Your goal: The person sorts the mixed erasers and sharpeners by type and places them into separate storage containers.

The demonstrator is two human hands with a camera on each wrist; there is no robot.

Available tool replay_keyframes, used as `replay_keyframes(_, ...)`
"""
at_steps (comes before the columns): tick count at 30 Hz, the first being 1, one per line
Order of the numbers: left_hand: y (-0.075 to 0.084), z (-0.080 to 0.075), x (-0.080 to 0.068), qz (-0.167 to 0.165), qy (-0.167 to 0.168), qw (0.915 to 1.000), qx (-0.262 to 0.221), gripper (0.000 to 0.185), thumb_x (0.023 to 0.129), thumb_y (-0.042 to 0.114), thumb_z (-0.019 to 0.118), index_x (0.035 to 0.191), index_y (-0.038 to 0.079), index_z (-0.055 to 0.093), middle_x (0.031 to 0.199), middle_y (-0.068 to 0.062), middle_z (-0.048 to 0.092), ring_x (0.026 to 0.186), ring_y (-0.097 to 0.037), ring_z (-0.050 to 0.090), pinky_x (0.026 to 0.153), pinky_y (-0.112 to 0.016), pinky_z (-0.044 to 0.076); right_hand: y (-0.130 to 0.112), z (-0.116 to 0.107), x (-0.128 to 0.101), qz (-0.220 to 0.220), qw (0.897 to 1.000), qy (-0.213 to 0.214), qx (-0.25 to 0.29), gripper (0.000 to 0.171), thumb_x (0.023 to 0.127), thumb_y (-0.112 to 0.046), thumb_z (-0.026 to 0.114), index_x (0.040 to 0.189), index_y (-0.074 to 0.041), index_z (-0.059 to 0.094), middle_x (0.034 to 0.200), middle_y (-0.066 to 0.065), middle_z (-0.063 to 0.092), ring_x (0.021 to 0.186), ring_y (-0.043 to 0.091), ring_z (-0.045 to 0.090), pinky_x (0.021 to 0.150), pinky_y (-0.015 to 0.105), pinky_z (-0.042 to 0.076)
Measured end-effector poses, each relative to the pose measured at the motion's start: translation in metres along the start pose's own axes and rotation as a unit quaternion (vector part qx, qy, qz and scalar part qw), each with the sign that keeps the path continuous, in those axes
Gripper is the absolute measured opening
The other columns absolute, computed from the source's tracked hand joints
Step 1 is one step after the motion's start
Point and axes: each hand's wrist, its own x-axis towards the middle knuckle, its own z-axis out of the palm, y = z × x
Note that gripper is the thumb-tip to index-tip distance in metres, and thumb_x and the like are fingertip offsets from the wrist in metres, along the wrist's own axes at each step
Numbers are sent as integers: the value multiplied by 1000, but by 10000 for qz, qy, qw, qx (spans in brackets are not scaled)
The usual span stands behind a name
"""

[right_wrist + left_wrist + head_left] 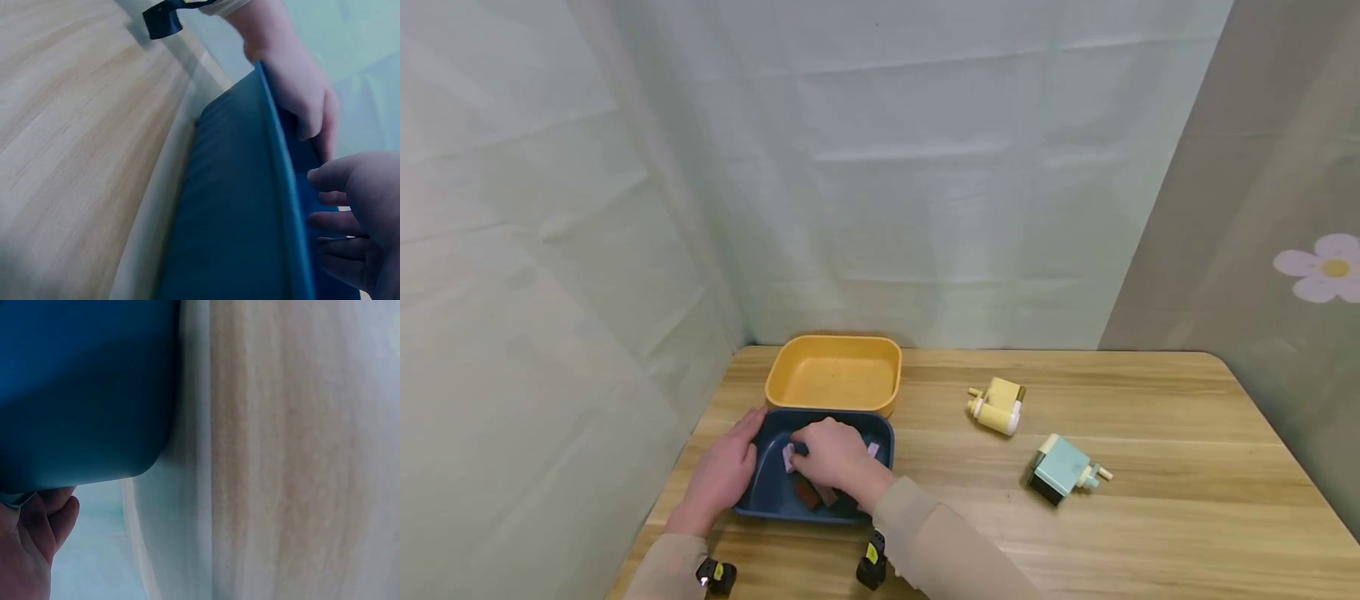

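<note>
A dark blue plastic bin (812,512) sits at the left of the table. My left hand (724,468) holds its left rim, with the thumb on the inner side; in the left wrist view the fingers (59,519) lie along the outside wall. Inside the bin, my right hand (835,454) reaches down with bent, spread fingers beside a pale pink-white piece (787,457). Nothing shows between thumb and fingers in the right wrist view. A reddish-brown block (807,493) and other small pieces lie beneath the right hand, partly hidden by it.
A yellow bin (835,379) stands right behind the blue one. To the right on the wooden table (1150,542) are a yellow toy-like device (997,406) and a light blue one (1062,468). Pale curtains (925,208) hang behind the table and on its left side.
</note>
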Motion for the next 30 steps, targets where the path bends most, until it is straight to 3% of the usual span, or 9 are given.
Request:
replay_keyframes(6,-3,2,4,-3,-27,10000,-63,56,105,1,49,160,-4,44,161,-29,46,148,-50,44,118,-66,39,13,-17,-11,-315,9977,196,575,34,105,-34,69,137,-22,76,104,-13,79,58,-1,58,56,18,47)
replay_keyframes(12,-7,1,3,-51,-67,9999,-105,56,106,2,48,161,-5,41,163,-29,44,149,-50,41,119,-67,37,41,-41,-24,-661,9904,843,874,29,106,-30,69,131,-21,79,123,-8,78,97,1,71,84,21,58)
replay_keyframes(14,-9,0,1,-51,-57,9998,-161,56,106,1,48,161,-5,42,163,-29,43,149,-51,41,119,-67,37,52,-49,-30,-563,9886,974,1004,28,106,-29,68,130,-19,80,125,-6,78,97,2,70,83,24,59)
replay_keyframes(17,-13,-2,-3,-35,-49,9998,-204,56,105,-1,48,160,-6,42,162,-29,44,149,-51,41,119,-67,37,68,-63,-40,-268,9875,1063,1129,29,106,-30,68,131,-19,79,119,-4,78,70,3,61,65,23,52)
replay_keyframes(19,-15,-3,-6,-65,-76,9997,-212,56,105,-1,48,160,-6,42,162,-29,44,149,-51,41,119,-67,37,79,-72,-48,-46,9878,1127,1074,30,106,-32,67,131,-20,79,105,-1,79,51,6,43,49,25,39)
replay_keyframes(21,-15,-5,-7,-87,-114,9997,-188,55,105,0,48,160,-5,42,162,-29,44,149,-51,42,119,-67,37,88,-82,-55,126,9871,1180,1071,31,106,-32,68,132,-20,79,95,3,78,45,10,31,43,27,30)
replay_keyframes(25,-16,-8,-5,-86,-183,9996,-180,55,106,2,47,161,-5,42,161,-30,44,148,-51,43,118,-67,37,110,-97,-67,236,9861,1444,787,29,105,-31,70,131,-21,79,107,4,81,56,11,55,48,28,41)
replay_keyframes(27,-17,-9,-4,-80,-217,9995,-213,55,106,2,47,161,-5,42,161,-31,44,148,-51,43,118,-68,37,120,-102,-72,274,9854,1544,670,28,104,-30,72,130,-22,80,123,1,79,60,14,60,52,31,47)
replay_keyframes(30,-19,-11,-2,-75,-269,9993,-265,55,106,1,46,160,-6,41,161,-32,43,148,-52,42,118,-68,37,133,-106,-77,332,9857,1545,585,27,104,-28,72,129,-21,80,124,2,78,62,15,64,55,34,51)
